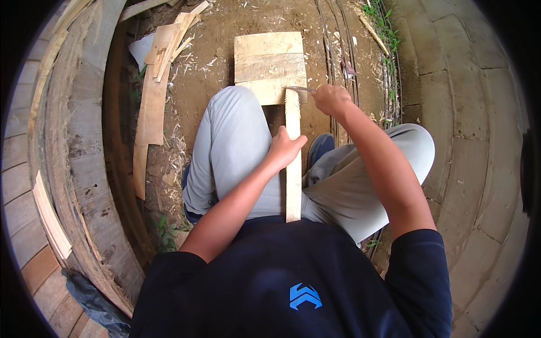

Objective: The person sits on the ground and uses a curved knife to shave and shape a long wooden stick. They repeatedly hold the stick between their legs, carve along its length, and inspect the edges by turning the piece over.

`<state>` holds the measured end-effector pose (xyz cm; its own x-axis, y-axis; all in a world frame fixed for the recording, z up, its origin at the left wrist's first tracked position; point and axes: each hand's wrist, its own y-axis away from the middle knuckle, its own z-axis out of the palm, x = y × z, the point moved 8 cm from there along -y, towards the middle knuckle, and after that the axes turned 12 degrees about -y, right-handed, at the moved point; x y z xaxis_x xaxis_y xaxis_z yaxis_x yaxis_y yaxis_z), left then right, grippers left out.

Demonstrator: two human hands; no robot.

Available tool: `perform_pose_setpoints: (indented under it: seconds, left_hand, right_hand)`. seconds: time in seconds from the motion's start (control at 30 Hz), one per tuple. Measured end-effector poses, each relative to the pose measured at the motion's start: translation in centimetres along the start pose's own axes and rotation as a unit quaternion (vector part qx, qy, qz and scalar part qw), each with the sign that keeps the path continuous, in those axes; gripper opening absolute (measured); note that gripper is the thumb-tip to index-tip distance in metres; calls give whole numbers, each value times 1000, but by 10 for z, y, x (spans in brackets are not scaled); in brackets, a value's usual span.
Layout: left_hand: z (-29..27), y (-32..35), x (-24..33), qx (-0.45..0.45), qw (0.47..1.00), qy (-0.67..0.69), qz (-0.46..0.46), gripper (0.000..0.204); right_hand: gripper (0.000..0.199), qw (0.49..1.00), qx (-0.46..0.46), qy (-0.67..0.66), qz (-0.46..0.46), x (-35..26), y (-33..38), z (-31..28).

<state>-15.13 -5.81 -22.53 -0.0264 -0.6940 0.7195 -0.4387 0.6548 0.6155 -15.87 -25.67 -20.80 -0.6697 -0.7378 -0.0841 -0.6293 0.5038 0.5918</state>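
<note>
My left hand (284,147) is clamped mid-length on the long pale wooden slat (293,169) lying between my knees; my right hand (331,99) grips a thin metal blade (300,88) at its far end. The slat looks stiff, light and splintery.

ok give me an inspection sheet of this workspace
surface: bare dirt ground, strewn with wood shavings
job's things: long wood strip lying between the knees, far end on a plank board; blade at that end
clutter: loose wood slats at left, offcuts beside them
grippers: left hand grips the strip midway; right hand shut on the blade
cables: thin rods or wires on the ground at right, cannot tell which
surroundings: stacked curved boards at left, paving stones at right, some weeds
</note>
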Motion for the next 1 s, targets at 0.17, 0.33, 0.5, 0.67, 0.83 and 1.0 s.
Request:
perform_pose_setpoints:
  seconds: [0.17,0.33,0.5,0.67,0.83,1.0]
  left_hand:
    - [-2,1,5,-3,1000,-16,0,63]
    - [-2,-2,2,9,1000,-18,8,60]
    - [-1,-4,-1,12,1000,-26,12,59]
    - [-1,-4,3,10,1000,-17,19,58]
    - [-2,-2,4,9,1000,-28,8,59]
    - [-1,-3,1,16,1000,-20,11,59]
  right_hand:
    - [31,999,-22,29,21,-9,0,6]
    - [28,995,-52,85,9,-22,1,8]
    - [24,987,-63,150,-3,-36,8,6]
    - [32,989,-47,140,21,-35,3,14]
    - [26,987,-7,156,-30,-30,-1,14]
    - [32,992,-64,100,36,-30,1,-5]
